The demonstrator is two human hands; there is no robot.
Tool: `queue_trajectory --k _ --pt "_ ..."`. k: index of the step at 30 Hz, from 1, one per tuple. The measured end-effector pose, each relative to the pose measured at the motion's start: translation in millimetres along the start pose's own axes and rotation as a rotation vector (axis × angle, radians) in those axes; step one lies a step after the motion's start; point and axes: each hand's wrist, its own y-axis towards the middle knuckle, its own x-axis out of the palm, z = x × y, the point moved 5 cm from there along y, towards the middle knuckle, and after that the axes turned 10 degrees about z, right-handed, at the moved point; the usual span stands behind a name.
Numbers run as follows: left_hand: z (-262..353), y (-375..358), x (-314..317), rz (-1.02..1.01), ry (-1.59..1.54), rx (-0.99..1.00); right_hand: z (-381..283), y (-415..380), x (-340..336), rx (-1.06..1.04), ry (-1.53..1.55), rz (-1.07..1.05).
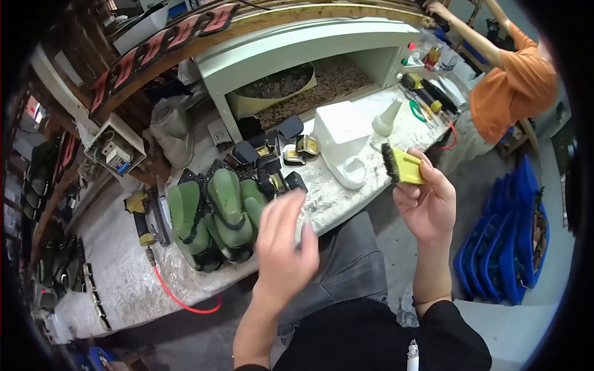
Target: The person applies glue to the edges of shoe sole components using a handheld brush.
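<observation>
Right hand [428,207] has a short brush [408,166] pinched between thumb and fingers, lifted up by the front edge of the bench [117,290], toward its right end. It's got a yellow handle, and the dark bristles face left toward the big white plastic jug [343,133]. Left hand [286,250] is open, thumb spread away from the fingers, hanging over the front edge just beside a bunch of green shoe lasts [226,201]. Can't really tell if the fingertips touch anything back there.

The lasts are bunched together near the middle of that front edge, with some black textured material around a few of them. Right behind is a messy pile of small black and gold pieces [267,157], running up next to the jug. A white cone-shaped nozzle [387,119] stands just past the jug, and the green-handled scissors [416,110] lie close to the bench's right end, near a yellow-and-black tool [422,91].

Left of the lasts there's another yellow-and-black tool [142,216] with a red hose [179,302] curling over the front edge. Someone in an orange shirt [510,89] is at the right end, and blue bins [504,232] are stacked on the floor below.
</observation>
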Motion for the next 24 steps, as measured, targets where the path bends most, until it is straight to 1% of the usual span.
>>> queue_trajectory --k 1,3,4,8,9,13,19,23,24 --pt "-20.5 3.5 27.5 -0.058 0.092 -0.08 -6.0 8.0 -1.4 -0.01 -0.077 0.051" --pt "-44.9 0.7 81.7 -0.185 0.625 -0.045 -22.9 15.0 -23.6 -0.049 -0.201 0.123" --pt "-55.0 -3.2 88.3 -0.208 0.643 -0.046 -21.9 12.9 -27.2 -0.033 -0.181 0.137" --pt "-102.3 -15.0 113.0 -0.415 0.995 -0.064 -20.0 19.6 -53.8 -0.067 -0.303 0.167" --pt "-100.3 -16.8 115.3 -0.436 1.0 -0.058 -21.1 20.2 -62.5 -0.06 -0.29 0.184" --pt "-72.4 -11.2 100.0 -0.287 0.685 0.004 -16.7 23.4 -78.4 -0.017 -0.281 0.193" --pt "-79.4 -46.3 114.1 -0.232 0.514 -0.032 -9.2 25.1 -92.3 -0.025 -0.276 0.19" --pt "-72.7 -72.7 123.8 -0.247 0.357 0.056 -22.9 6.7 -77.7 -0.578 -0.775 -0.009" --pt "-73.0 -77.5 126.5 -0.243 0.345 0.055 -25.7 1.3 -72.4 -0.785 -0.874 -0.144"
